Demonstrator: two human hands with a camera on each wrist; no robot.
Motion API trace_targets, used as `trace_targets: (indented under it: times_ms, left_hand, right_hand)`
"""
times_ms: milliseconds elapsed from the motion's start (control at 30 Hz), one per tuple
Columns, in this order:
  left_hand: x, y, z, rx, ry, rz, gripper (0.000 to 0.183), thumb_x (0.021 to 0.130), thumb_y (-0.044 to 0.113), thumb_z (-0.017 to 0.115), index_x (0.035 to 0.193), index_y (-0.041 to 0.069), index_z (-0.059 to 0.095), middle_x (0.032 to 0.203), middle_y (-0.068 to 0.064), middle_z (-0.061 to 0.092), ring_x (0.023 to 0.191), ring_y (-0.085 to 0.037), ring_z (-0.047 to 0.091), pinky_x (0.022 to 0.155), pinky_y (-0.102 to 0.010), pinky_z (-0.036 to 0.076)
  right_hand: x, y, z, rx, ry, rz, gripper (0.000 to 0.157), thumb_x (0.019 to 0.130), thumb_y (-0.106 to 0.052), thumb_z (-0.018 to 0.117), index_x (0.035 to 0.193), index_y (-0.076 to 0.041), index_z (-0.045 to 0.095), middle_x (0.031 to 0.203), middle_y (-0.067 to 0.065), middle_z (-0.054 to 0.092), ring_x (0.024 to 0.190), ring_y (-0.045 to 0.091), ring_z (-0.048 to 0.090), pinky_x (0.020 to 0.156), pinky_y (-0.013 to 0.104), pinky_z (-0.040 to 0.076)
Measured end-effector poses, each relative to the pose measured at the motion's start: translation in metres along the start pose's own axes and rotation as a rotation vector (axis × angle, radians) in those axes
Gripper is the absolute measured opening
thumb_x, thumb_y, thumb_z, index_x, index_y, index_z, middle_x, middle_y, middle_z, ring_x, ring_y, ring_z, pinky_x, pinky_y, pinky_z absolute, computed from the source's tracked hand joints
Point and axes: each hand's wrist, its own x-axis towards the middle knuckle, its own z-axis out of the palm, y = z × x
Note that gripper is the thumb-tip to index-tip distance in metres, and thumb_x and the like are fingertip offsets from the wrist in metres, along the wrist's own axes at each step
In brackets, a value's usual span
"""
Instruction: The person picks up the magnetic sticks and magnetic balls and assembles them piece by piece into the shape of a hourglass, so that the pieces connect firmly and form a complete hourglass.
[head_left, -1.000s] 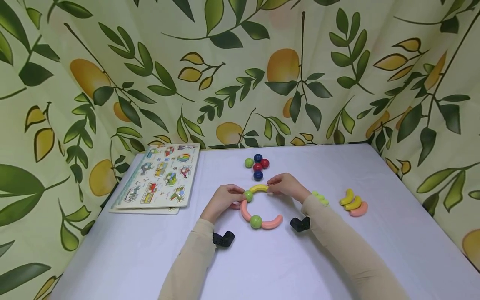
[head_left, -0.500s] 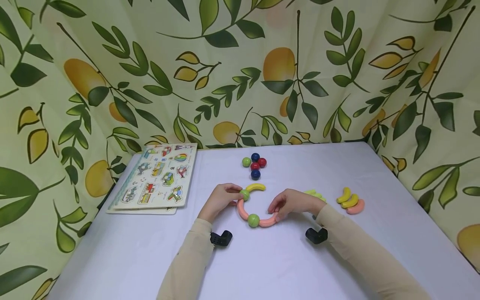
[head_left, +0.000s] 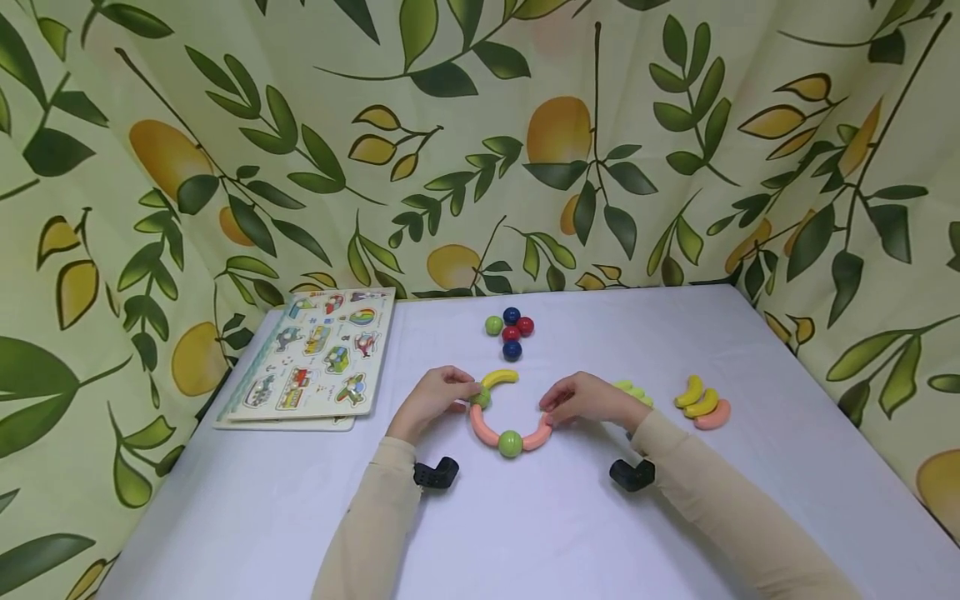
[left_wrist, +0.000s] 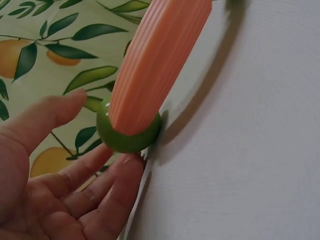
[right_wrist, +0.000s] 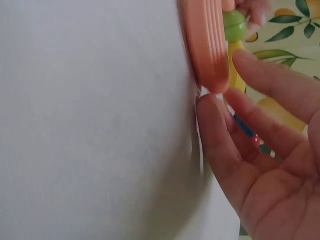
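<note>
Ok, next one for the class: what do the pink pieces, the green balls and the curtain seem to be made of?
Pink pieces: probably plastic, satin finish; even colour and fine, regular ridges suggest moulding.
Green balls: perhaps plastic or painted wood, glossy; highlights show the shine, but the core stays unclear.
Curtain: likely fabric, matt and printed; it hangs in soft folds.

the head view looks forward and down from above, well back, with the table (head_left: 525,529) in the lower half and the curtain (head_left: 480,108) above. both wrist views peer forward from very close and lie tipped sideways: table at right in the left one, at left in the right one. all three share the left hand (head_left: 432,402) and its green ball (left_wrist: 131,143).
</note>
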Motion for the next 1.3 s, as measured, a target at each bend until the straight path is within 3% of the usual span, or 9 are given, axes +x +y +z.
trace_targets:
  times_ms: [200, 367, 567, 667, 767, 933, 1167, 1300]
  left_hand:
    - [0.004, -0.002, 0.006, 0.000, 0.035, 0.024, 0.032, 0.093, 0.029, 0.068, 0.118, 0.007, 0.069, 0.109, -0.007, 0.071, 0.083, -0.012, 0.061, 0.069, -0.022, 0.054]
    - [0.002, -0.004, 0.002, 0.051, 0.023, 0.008, 0.030, 0.092, 0.028, 0.067, 0.114, 0.008, 0.070, 0.097, -0.005, 0.072, 0.079, -0.012, 0.059, 0.062, -0.021, 0.048]
    - [0.000, -0.001, -0.001, 0.060, 0.052, -0.041, 0.027, 0.091, 0.029, 0.069, 0.106, 0.007, 0.072, 0.086, -0.003, 0.069, 0.069, -0.010, 0.054, 0.056, -0.019, 0.045]
    - [0.000, -0.001, 0.000, 0.075, 0.052, -0.041, 0.026, 0.091, 0.028, 0.070, 0.107, 0.008, 0.072, 0.087, -0.002, 0.068, 0.066, -0.010, 0.052, 0.055, -0.019, 0.043]
    - [0.001, -0.002, 0.001, 0.077, 0.045, -0.048, 0.026, 0.090, 0.026, 0.071, 0.109, 0.008, 0.072, 0.089, -0.002, 0.067, 0.066, -0.009, 0.050, 0.055, -0.019, 0.042]
    - [0.002, -0.004, 0.000, 0.047, 0.042, -0.059, 0.028, 0.089, 0.024, 0.071, 0.113, 0.008, 0.072, 0.091, -0.003, 0.069, 0.070, -0.009, 0.052, 0.057, -0.019, 0.043]
    - [0.001, -0.005, -0.001, 0.000, 0.039, -0.034, 0.028, 0.090, 0.019, 0.070, 0.113, 0.004, 0.072, 0.096, -0.007, 0.071, 0.077, -0.010, 0.059, 0.062, -0.020, 0.050]
    - [0.003, -0.006, -0.001, -0.039, 0.047, -0.024, 0.027, 0.091, 0.016, 0.069, 0.114, 0.001, 0.071, 0.099, -0.009, 0.071, 0.079, -0.010, 0.062, 0.065, -0.021, 0.054]
  right_hand:
    - [0.002, -0.007, 0.008, 0.017, 0.086, 0.064, 0.023, 0.086, -0.023, 0.078, 0.102, -0.007, 0.075, 0.085, 0.000, 0.070, 0.073, 0.012, 0.057, 0.068, 0.021, 0.049]
    - [0.004, -0.011, 0.010, 0.031, 0.118, 0.089, 0.019, 0.085, -0.019, 0.077, 0.100, -0.006, 0.075, 0.084, 0.000, 0.069, 0.071, 0.012, 0.057, 0.065, 0.021, 0.049]
    - [0.022, -0.020, 0.001, 0.195, 0.259, 0.157, 0.035, 0.088, -0.022, 0.075, 0.118, -0.005, 0.067, 0.113, 0.011, 0.069, 0.087, 0.016, 0.064, 0.080, 0.025, 0.058]
    - [0.038, -0.027, -0.005, 0.299, 0.329, 0.185, 0.046, 0.089, -0.025, 0.075, 0.129, -0.007, 0.061, 0.129, 0.014, 0.061, 0.096, 0.020, 0.063, 0.089, 0.028, 0.058]
    - [0.053, -0.033, -0.007, 0.343, 0.353, 0.196, 0.052, 0.089, -0.028, 0.075, 0.133, -0.007, 0.057, 0.134, 0.014, 0.058, 0.100, 0.022, 0.062, 0.093, 0.029, 0.057]
    - [0.069, -0.040, -0.005, 0.366, 0.364, 0.214, 0.057, 0.089, -0.033, 0.074, 0.133, -0.003, 0.054, 0.126, 0.015, 0.059, 0.101, 0.023, 0.061, 0.093, 0.030, 0.057]
    - [0.079, -0.046, -0.001, 0.387, 0.425, 0.241, 0.040, 0.088, -0.028, 0.075, 0.114, -0.003, 0.057, 0.095, 0.006, 0.059, 0.077, 0.012, 0.057, 0.067, 0.019, 0.057]
    - [0.081, -0.046, 0.000, 0.406, 0.421, 0.235, 0.037, 0.089, -0.024, 0.074, 0.114, -0.001, 0.059, 0.093, 0.006, 0.060, 0.072, 0.010, 0.056, 0.064, 0.016, 0.055]
